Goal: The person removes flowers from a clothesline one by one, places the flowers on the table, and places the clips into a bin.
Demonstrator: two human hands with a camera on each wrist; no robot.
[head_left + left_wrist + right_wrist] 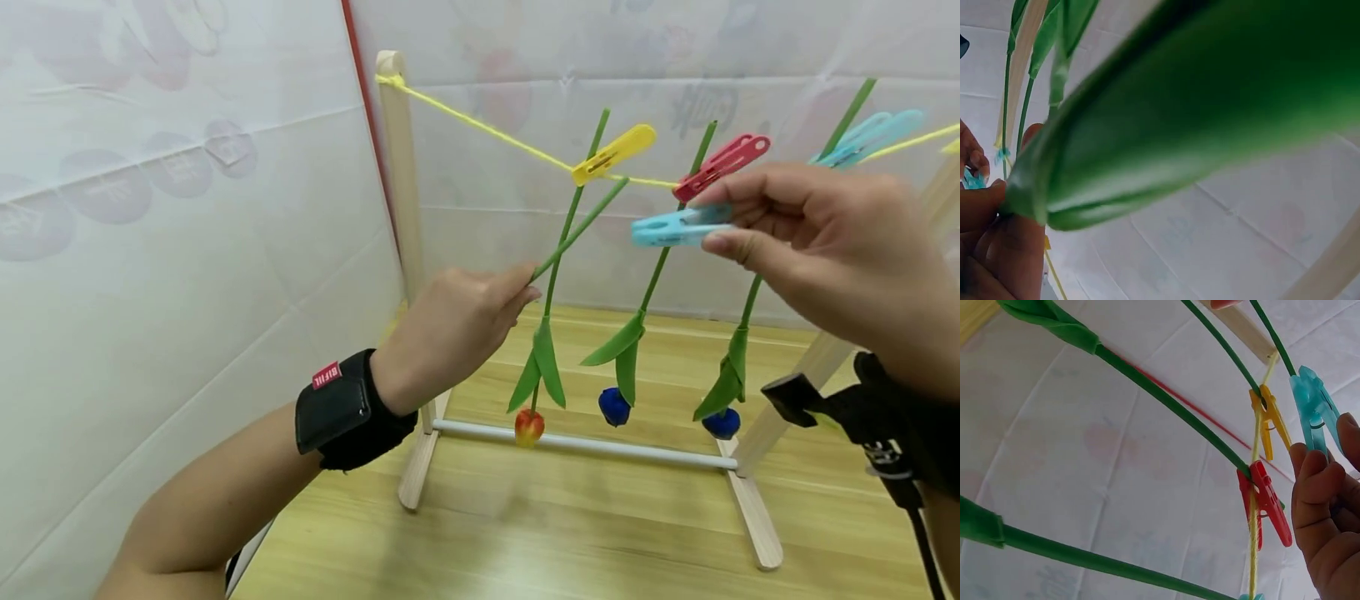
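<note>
A wooden rack [400, 250] carries a yellow string [480, 125]. Three artificial flowers hang from it head down, pinned by a yellow clothespin [613, 154], a red clothespin [722, 167] and a light blue clothespin [866, 137]. My left hand [525, 287] pinches the thin green stem [581, 227] of a loose flower, its tip slanting up toward the string. Its leaf [1179, 112] fills the left wrist view, above my fingers [997, 250]. My right hand [712, 225] pinches another light blue clothespin [675, 227], just below the red one [1266, 500]; that blue clothespin [1313, 406] points past the string [1252, 519].
The hanging buds are one red-yellow [529, 427] and two blue [615, 407]. The rack stands on a wooden tabletop [570, 525], with a white rod [577, 442] across its base. White sheeting [150, 250] walls in the left and back. A yellow clothespin [1269, 419] grips the string.
</note>
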